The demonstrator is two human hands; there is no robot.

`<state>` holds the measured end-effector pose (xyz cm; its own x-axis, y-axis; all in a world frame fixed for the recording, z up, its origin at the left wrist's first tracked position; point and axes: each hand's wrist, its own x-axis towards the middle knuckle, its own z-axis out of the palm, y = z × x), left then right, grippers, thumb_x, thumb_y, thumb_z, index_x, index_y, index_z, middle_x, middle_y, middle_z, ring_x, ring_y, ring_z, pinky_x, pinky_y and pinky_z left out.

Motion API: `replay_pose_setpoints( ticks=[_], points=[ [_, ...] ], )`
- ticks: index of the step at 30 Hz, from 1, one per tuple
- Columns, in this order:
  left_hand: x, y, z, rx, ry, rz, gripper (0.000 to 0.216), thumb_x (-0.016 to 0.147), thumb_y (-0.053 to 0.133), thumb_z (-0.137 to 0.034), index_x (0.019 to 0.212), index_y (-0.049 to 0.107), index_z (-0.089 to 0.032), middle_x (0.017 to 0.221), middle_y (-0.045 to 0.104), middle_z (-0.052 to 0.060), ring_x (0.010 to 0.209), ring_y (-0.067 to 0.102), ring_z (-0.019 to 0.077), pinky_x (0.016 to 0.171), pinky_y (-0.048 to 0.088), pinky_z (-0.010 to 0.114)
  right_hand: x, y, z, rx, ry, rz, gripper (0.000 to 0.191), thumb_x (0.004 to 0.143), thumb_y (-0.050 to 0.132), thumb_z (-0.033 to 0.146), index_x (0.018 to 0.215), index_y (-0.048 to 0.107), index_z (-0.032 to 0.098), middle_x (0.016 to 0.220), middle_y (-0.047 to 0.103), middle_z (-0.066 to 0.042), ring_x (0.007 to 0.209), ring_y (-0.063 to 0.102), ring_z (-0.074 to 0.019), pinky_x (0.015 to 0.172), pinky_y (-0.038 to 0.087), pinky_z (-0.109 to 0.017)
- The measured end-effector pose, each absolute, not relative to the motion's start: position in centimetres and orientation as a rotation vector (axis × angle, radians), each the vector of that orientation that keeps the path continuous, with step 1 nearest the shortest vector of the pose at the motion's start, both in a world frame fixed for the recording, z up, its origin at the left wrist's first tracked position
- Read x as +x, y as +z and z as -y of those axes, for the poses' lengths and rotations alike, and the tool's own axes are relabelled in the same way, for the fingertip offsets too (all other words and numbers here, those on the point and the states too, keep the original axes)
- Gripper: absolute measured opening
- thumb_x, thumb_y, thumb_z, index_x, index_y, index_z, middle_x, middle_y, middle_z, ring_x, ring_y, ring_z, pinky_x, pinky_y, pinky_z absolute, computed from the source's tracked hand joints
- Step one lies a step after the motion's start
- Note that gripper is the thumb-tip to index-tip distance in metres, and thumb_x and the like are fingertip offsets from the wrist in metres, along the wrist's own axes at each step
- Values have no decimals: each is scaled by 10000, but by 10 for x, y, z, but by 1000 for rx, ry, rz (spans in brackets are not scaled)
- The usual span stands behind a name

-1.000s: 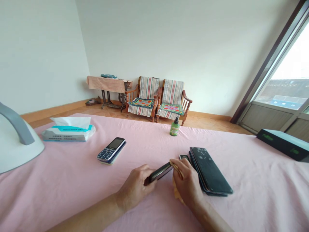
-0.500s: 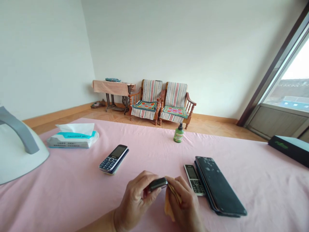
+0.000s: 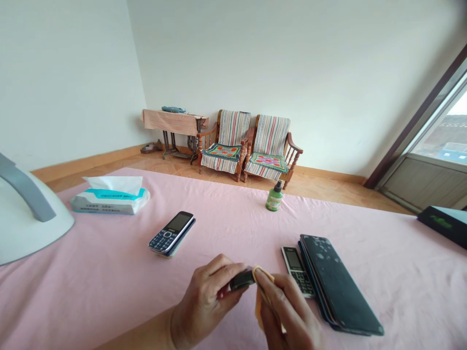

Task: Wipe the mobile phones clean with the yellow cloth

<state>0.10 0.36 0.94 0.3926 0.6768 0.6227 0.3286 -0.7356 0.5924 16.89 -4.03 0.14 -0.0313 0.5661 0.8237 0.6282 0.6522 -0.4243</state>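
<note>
My left hand (image 3: 206, 301) is closed around a small dark phone (image 3: 241, 280), held edge-on just above the pink tablecloth (image 3: 109, 272). My right hand (image 3: 288, 313) pinches a yellow cloth (image 3: 261, 296) and presses it against the phone's right end. Right of my hands lie a slim keypad phone (image 3: 297, 270) and a stack of dark smartphones (image 3: 337, 284). A blue keypad phone (image 3: 171, 232) rests on other phones to the left of my hands.
A green spray bottle (image 3: 274, 198) stands at the table's far edge. A tissue pack (image 3: 111, 199) lies far left, a white rounded appliance (image 3: 25, 218) at the left edge, a dark box (image 3: 443, 224) at far right. Two wooden armchairs (image 3: 251, 150) stand by the wall.
My hands have drawn nearer to me with the phone, which has turned from flat to end-on. The slim keypad phone, earlier hidden behind my right hand, now shows.
</note>
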Motion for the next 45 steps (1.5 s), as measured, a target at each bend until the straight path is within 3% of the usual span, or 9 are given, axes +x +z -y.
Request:
replay_pose_setpoints(
  ticks=[17, 24, 45],
  points=[
    [1, 4, -2, 2269, 1203, -839, 259, 900, 552, -228, 1155, 592, -207, 815, 564, 36, 617, 534, 113, 565, 472, 203, 163, 5, 49, -999, -252, 1786, 402, 861, 493, 81, 1221, 578, 237, 891, 678, -88, 777, 687, -209, 653, 584, -288],
    [0, 1, -4, 2270, 1181, -839, 307, 870, 571, -157, 1173, 579, -201, 851, 565, 36, 617, 518, 107, 565, 461, 203, 161, 1, 47, -1021, -136, 1794, 338, 844, 451, 33, 1108, 585, 195, 882, 643, -89, 783, 659, -177, 686, 556, -262],
    [2, 2, -4, 2321, 1212, -794, 276, 860, 565, -136, 1131, 575, -185, 833, 542, 21, 606, 499, 100, 552, 442, 197, 170, 4, 43, -972, -90, 1944, 307, 831, 428, 0, 1083, 529, 144, 826, 563, -69, 685, 600, -137, 600, 528, -213]
  ],
)
